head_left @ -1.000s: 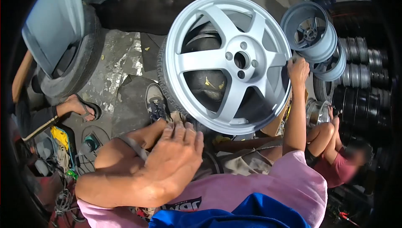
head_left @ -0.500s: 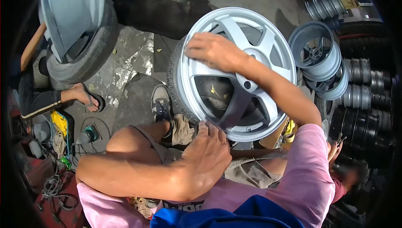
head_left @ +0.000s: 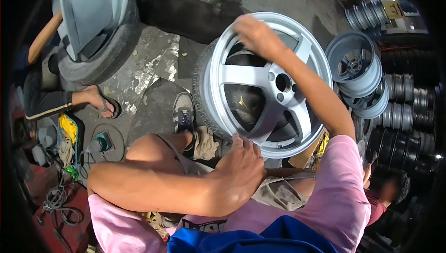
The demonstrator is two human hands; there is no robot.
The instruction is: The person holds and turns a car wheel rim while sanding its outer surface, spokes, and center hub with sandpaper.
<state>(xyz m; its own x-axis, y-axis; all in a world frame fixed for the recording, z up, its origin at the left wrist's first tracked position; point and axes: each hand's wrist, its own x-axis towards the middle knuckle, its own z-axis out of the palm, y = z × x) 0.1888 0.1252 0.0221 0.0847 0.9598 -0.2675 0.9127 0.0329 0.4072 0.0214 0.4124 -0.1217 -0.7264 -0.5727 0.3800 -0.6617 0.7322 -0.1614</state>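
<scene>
A silver spoked wheel rim point(head_left: 251, 77) lies tilted on a black tire point(head_left: 202, 85) in front of my knees. My left hand point(head_left: 241, 162) is at the rim's near edge, its fingers close together on the lip and its thumb hidden. My right hand point(head_left: 258, 35) reaches across the spokes to the rim's upper left edge. Its fingers are curled and pressed together, slightly blurred; whatever may be under them is hidden.
At the left, a person's arm point(head_left: 44, 36) is beside a grey panel point(head_left: 95, 11) and a tire point(head_left: 100, 69). A black dog point(head_left: 188, 16) lies beyond. Stacked rims point(head_left: 355, 60) stand right, near another person point(head_left: 378, 205). Cables point(head_left: 62, 211) lie lower left.
My right hand has left the wheel's right edge and crossed to its upper left edge. My left hand has shifted right along the near edge. The spokes' positions have changed.
</scene>
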